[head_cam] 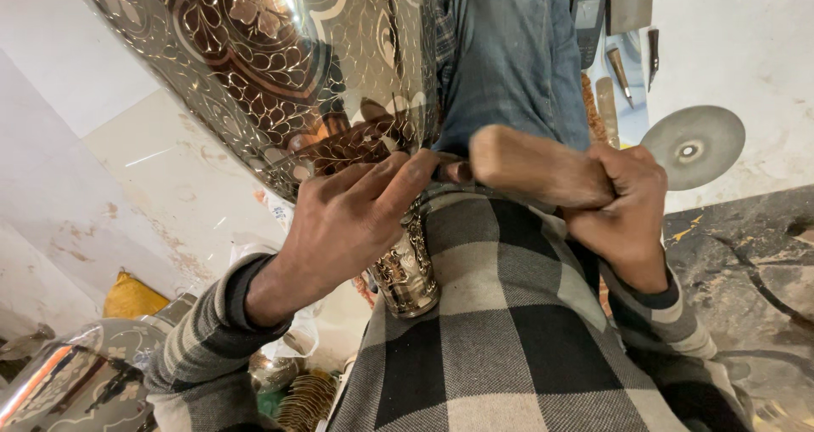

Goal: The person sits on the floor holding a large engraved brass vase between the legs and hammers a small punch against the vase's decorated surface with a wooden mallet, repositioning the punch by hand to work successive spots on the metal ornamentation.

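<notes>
While pressed against the lower rim of the engraved metal vessel (280, 67), kept the left hand (343, 224) curled, thumb and fingertips pinched shut on what looked like a small dark tool (459, 171), mostly hidden by the fingers. Gripped a wooden handle (530, 167) in the clenched right hand (632, 207), just right of the vessel's rim, its blunt end close to the tool, whether touching could not be told.

Rested the vessel across the lap, over blue jeans (509, 50) and a black-and-grey checked cloth (509, 313). Judged the work well along: showed flower and leaf patterns cut bright into the dark coat over all of the visible face. Met at the rim, both hands, so took the edge band as the part in hand; could not tell how much stayed uncut on the unseen side.

Stood a small engraved cup-shaped piece (408, 273) directly below the vessel, under the left hand. Lay a second patterned piece (76, 381) far below and left of the vessel, beside a yellow cushion (131, 296) and a crumpled white plastic bag (292, 334).

Lay a dark keypad phone (588, 16) to the right of the vessel on the floor, with slim metal hand tools (619, 69) beside it and a round grey disc (694, 146) further right. Found no readable package or sign.
</notes>
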A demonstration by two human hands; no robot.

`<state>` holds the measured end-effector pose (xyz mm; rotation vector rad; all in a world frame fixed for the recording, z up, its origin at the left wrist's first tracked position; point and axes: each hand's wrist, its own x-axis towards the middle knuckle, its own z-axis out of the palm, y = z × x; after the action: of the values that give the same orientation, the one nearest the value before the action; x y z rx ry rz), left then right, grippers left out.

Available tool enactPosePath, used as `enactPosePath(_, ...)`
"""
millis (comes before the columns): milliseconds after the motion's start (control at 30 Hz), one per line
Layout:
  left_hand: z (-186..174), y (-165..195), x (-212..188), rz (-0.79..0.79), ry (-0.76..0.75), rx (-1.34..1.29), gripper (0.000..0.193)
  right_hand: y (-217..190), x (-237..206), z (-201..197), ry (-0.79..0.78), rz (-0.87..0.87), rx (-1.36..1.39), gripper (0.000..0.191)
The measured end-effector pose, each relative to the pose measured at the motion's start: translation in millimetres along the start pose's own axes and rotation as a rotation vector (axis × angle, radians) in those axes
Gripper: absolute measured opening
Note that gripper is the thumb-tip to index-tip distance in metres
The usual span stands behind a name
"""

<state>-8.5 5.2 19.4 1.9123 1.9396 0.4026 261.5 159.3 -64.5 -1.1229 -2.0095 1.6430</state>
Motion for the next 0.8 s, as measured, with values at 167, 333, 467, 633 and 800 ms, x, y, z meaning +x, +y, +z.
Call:
enactPosePath(167,4.8,-4.3,-2.5,0.024,-0.009,0.016,0.054,-7.3,-4.5,7.0,0.026,-0.019,-0.205,0.028)
enactPosePath(333,0.1,-2.6,1.2,0.027,-0.041,0.034,0.053,0.0,-12.9,10.1,0.015,-0.079,-0.340,0.024)
enactPosePath(467,-7.3,-0.3,5.7,0.027,-0.046,0.026,0.054,13.4,-20.9,14.9,0.079,-0.012,0.158,0.024)
enactPosePath(633,-8.9,-1.6,6.1,0.046,-0.048,0.021,0.051,19.9,-25.0,21.4,0.051,-0.044,0.316,0.009)
enactPosePath(800,-2.0,-9.2,5.4,0.086,-0.051,0.009,0.050,16.9,-12.0,16.1,0.003,-0.095,-0.021,0.022)
